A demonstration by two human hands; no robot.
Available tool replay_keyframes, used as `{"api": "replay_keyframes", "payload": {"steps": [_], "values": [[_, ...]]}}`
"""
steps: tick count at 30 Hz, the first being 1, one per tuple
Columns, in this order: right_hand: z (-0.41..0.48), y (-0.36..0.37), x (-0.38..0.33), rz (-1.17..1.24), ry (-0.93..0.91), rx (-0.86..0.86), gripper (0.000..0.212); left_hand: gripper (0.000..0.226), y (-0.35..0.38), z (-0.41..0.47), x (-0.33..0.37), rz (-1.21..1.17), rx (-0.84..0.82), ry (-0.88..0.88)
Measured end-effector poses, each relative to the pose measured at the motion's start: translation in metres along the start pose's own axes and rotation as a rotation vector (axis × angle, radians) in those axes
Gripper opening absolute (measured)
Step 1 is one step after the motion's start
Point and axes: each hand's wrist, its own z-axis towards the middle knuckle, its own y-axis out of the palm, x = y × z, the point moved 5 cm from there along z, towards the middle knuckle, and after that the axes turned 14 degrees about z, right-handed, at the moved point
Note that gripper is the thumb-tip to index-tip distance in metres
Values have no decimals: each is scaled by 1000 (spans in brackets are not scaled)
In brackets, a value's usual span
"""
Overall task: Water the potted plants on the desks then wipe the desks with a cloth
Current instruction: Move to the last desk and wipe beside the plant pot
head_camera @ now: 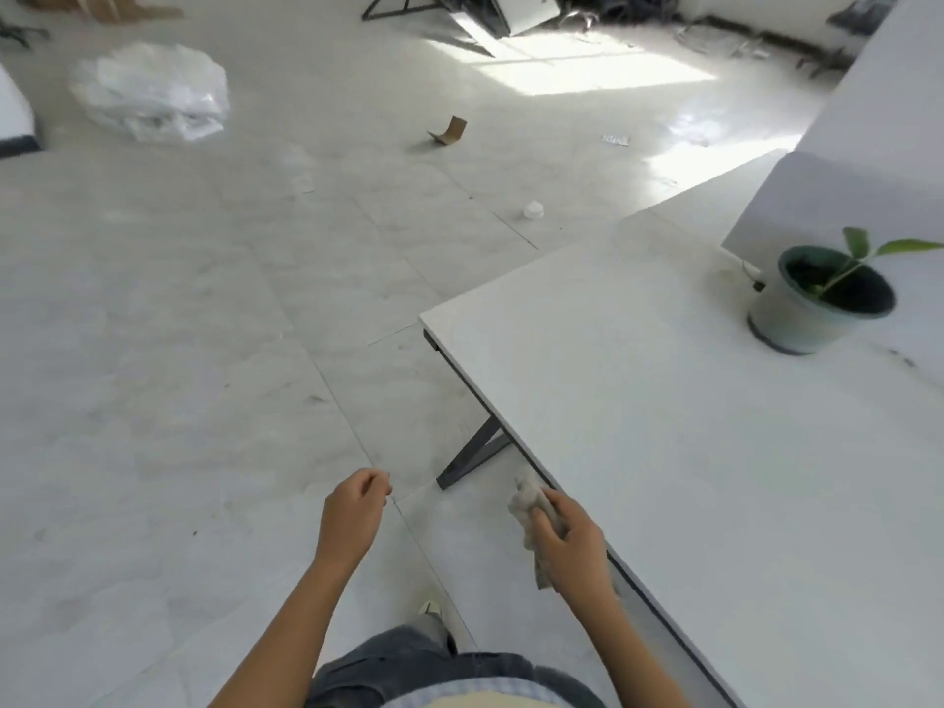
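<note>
Off-task clutter on pale tiled floor (204, 324).
Crumpled clear plastic bag (153, 92) at 10 o'clock. Folded cardboard scrap (452, 131) at 12, standing alone. Small white cap (533, 211) at 1, flat white label strip (615, 140) farther out the same way. Sun patch (587, 69) at 1 near the far edge; black metal frame (398, 5), leaning white panel (516, 12) and dark cable tangle (628, 7) just beyond it. Brown cardboard (102, 5) at 11, top edge.
</note>
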Motion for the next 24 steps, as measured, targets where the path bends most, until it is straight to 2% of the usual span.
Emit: {"api": "replay_keyframes", "payload": {"steps": [9, 13, 17, 21, 24], "values": [[41, -56, 3, 137, 148, 352, 12, 26, 92, 57, 80, 166, -404, 213], [70, -93, -11, 217, 127, 464, 10, 14, 105, 91, 141, 155, -339, 341], [96, -126, -21, 296, 135, 546, 12, 14, 128, 101, 181, 203, -373, 411], [107, -159, -18, 344, 150, 625, 11, 23, 159, 105, 191, 355, -418, 462], [114, -195, -3, 363, 180, 745, 8, 31, 179, 117, 214, 489, -365, 586]]}}
